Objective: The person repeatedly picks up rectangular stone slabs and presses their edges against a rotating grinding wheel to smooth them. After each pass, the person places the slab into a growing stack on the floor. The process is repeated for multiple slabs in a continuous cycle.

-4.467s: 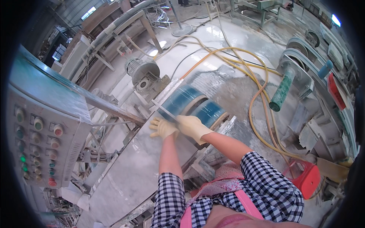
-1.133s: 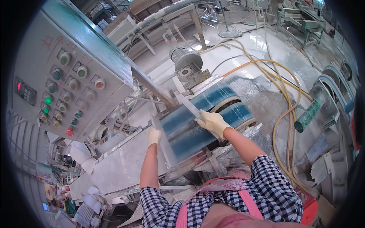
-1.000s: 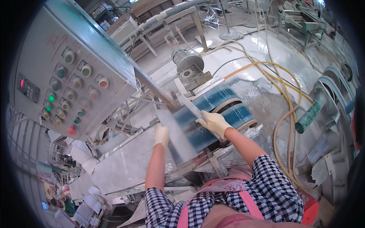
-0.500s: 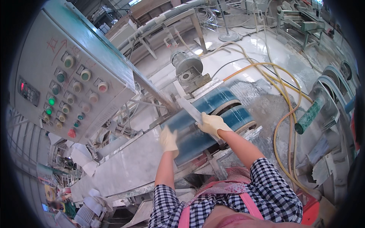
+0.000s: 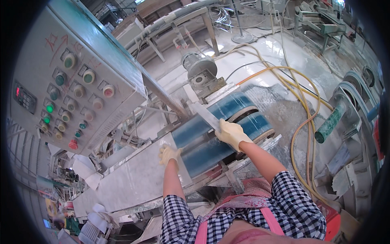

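My right hand [image 5: 231, 135], in a cream glove, is closed on the near part of a pale flat bar [image 5: 206, 115]. The bar crosses above two blue belts [image 5: 207, 153] running side by side on the machine. To the left of the belts, my left hand [image 5: 169, 155], gloved alike, is over the grey metal plate [image 5: 134, 177] near the belts' left end. Its fingers are apart with the thumb toward the belts, and I make out nothing in it. Whether its fingertips touch the plate is hard to tell.
A grey control cabinet [image 5: 77, 77] with lit green buttons stands at left. Behind the belts sits a motor [image 5: 199, 67]. Yellow hoses [image 5: 302, 93] loop over the wet floor at right, beside a green roller [image 5: 330, 124]. Another motor [image 5: 95, 229] is at lower left.
My left hand has moved left, off the near edge of the belts and onto the plate side. My right hand stays at the bar, shifted slightly right. The cabinet sits slightly further left in view.
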Motion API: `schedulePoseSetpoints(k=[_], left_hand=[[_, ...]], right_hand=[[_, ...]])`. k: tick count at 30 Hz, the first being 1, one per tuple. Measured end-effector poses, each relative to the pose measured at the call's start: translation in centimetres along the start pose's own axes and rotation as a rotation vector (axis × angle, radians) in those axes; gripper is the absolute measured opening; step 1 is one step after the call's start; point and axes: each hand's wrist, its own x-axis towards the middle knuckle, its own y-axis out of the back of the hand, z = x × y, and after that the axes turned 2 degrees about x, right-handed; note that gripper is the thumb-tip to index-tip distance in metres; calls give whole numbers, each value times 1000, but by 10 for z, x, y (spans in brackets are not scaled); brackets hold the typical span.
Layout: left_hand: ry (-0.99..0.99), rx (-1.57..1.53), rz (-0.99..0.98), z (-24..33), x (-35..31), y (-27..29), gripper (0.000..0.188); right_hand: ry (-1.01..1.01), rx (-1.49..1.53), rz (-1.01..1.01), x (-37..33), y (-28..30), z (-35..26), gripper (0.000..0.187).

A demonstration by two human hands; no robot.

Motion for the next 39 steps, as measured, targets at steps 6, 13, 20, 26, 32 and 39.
schedulePoseSetpoints(k=[6,13,20,26,32,39], left_hand=[[-9,-3,-5,2,17,-6,91],[-223,-141,71,-12,33,-20,64],[-434,-811,-143,-67,43,23,30],[-439,-1373,-287,18,5,-18,24],[-430,-1393,-417,107,-55,-3,27],[-611,-1272,-596,120,-65,20,32]], right_hand=[[-12,16,-26,-1,7,-4,44],[-17,24,-14,-4,8,1,49],[-39,-24,-5,-2,9,10,51],[34,40,9,-3,8,14,60],[95,-13,46,5,9,18,75],[124,-48,63,-3,11,20,79]])
